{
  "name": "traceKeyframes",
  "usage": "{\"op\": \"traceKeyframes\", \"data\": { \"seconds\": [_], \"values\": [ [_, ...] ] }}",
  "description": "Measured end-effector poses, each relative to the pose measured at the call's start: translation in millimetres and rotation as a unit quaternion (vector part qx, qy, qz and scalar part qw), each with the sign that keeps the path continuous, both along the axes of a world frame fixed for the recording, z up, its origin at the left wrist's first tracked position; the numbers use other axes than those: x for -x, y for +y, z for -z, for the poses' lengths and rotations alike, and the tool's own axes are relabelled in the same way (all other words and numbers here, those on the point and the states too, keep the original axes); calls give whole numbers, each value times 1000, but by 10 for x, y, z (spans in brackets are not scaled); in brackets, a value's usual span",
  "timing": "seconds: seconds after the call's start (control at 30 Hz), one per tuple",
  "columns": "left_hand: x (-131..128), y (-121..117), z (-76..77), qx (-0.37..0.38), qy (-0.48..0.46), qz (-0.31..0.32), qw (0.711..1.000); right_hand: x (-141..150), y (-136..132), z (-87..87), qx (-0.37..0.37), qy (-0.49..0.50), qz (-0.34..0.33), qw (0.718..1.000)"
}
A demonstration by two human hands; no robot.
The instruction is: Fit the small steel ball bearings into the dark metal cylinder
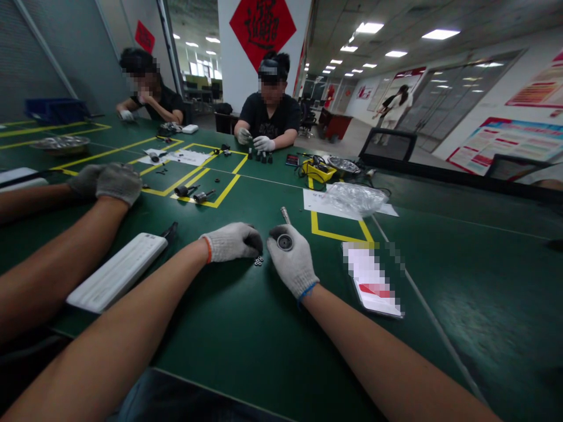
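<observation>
Both my hands wear grey knit gloves and rest on the green table (246, 328). My right hand (291, 259) is closed around a small round black part with a metal centre (285, 241), held face up. Just beyond that hand lies a short metal shaft (285, 214). My left hand (233, 241) is curled, its fingertips down at several tiny black rings (258, 261) lying on the table between my hands. Whether those fingers pinch one of them is hidden.
A co-worker's gloved hands (108, 181) and forearms lie at my left, beside a white flat bar (116, 271). A white card (373, 280) lies to the right, a plastic bag (354, 198) on paper behind it. Two people work across the table among small black parts (193, 192).
</observation>
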State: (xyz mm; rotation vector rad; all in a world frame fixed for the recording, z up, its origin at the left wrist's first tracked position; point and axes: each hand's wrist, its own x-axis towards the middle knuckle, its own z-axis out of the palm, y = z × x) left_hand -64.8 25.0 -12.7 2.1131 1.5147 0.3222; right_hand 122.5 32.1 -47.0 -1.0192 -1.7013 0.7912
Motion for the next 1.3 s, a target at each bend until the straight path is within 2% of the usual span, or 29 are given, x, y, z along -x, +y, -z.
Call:
{"op": "traceKeyframes", "data": {
  "seconds": [0.1,0.27,0.4,0.5,0.67,0.9,1.1,1.3],
  "values": [
    [11,2,-14,-5,-25,-18,1000,-5,16,6,-1,4,11,1000],
    [7,-30,-91,-74,-127,-75,986,-17,9,1,-6,1,-2,1000],
    [-72,-96,-176,-85,-224,-62,969,-7,-1,1,-6,6,-5,1000],
    [-157,-148,-227,-67,-277,-47,957,8,-1,8,1,10,-6,1000],
    [-242,-199,-264,-47,-322,-41,945,22,6,22,4,4,2,1000],
    [-269,-238,-299,-67,-299,-38,951,13,0,13,14,3,-10,1000],
    [-351,-300,-341,-178,-173,-15,969,0,-31,-11,2,-29,-35,999],
    [-374,-313,-341,-206,-93,6,974,-5,-55,-43,-28,-68,-35,997]
  ]
}}
